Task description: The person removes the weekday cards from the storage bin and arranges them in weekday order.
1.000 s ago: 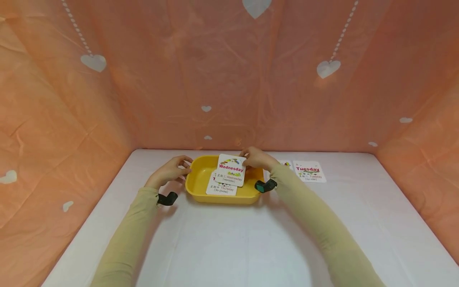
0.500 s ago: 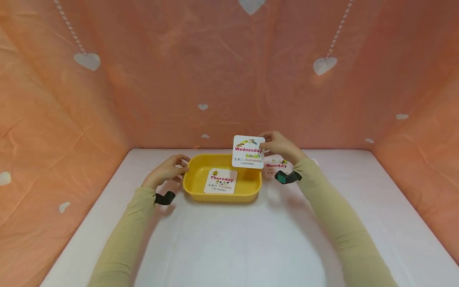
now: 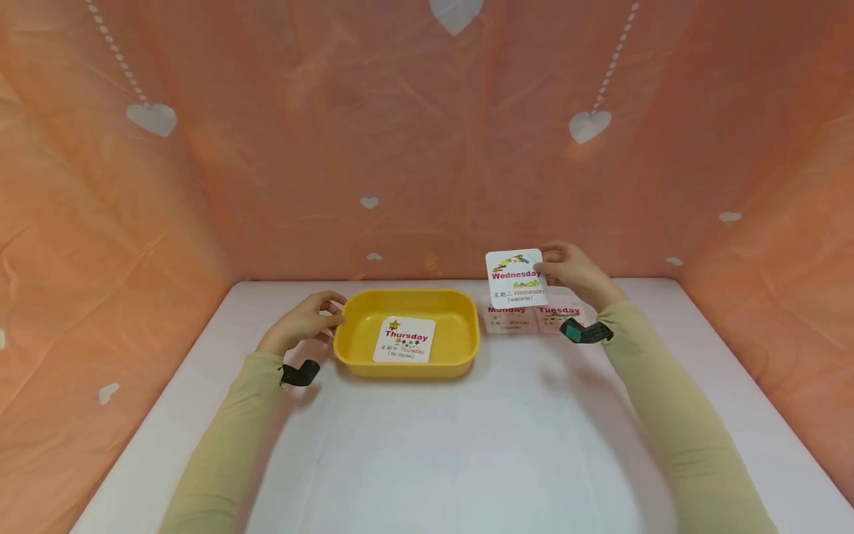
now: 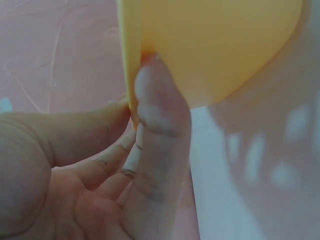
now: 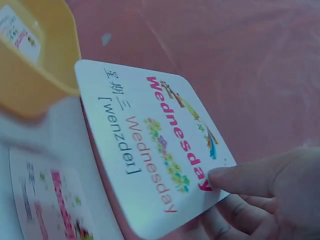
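My right hand (image 3: pixel 572 273) pinches the Wednesday flash card (image 3: pixel 517 279) by its right edge, thumb on the printed face in the right wrist view. The card is raised above the table, over the Monday card (image 3: pixel 510 320) and partly over the Tuesday card (image 3: pixel 559 315). My left hand (image 3: pixel 303 324) holds the left end of the yellow plastic tray (image 3: pixel 407 369). In the left wrist view the thumb and a finger lie on opposite sides of the tray's wall (image 4: pixel 220 55). A Thursday card (image 3: pixel 404 341) lies face up inside the tray.
The white table (image 3: pixel 427 445) ends in front of an orange-pink cloth (image 3: pixel 320 185) printed with hearts, which also stands at both sides. The Monday and Tuesday cards lie side by side, right of the tray.
My right hand has lifted the Wednesday card from over the tray and carried it rightward above the Monday card. The Thursday card has come fully into view. My left hand stays at the tray.
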Action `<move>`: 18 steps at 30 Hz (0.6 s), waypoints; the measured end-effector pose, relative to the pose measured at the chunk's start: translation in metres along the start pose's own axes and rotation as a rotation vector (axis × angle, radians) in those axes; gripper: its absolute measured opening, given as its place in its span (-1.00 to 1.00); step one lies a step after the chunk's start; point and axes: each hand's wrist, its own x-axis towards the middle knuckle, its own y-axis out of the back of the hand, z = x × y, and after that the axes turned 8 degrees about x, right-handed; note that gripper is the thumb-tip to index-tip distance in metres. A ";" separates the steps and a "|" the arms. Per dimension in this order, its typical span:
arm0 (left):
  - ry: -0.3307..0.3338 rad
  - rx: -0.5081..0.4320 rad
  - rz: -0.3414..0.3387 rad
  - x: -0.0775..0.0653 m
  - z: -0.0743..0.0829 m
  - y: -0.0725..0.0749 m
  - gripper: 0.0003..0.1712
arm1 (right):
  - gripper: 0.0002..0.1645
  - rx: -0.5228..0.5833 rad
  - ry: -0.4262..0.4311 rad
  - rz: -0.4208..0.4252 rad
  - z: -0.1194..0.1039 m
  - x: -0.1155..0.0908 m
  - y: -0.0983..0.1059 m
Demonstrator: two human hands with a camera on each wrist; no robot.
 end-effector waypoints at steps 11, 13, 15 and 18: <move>0.017 0.021 0.004 0.001 0.002 -0.001 -0.52 | -0.26 -0.002 -0.004 0.135 0.034 -0.023 0.055; 0.013 0.027 0.005 0.001 0.003 -0.001 -0.52 | -0.25 0.016 -0.016 0.147 0.040 -0.026 0.063; 0.014 0.027 0.005 0.002 0.003 -0.001 -0.52 | -0.25 0.022 -0.036 0.161 0.044 -0.031 0.069; 0.014 0.017 0.003 0.002 0.005 -0.002 -0.51 | -0.22 0.015 -0.061 0.184 0.050 -0.037 0.078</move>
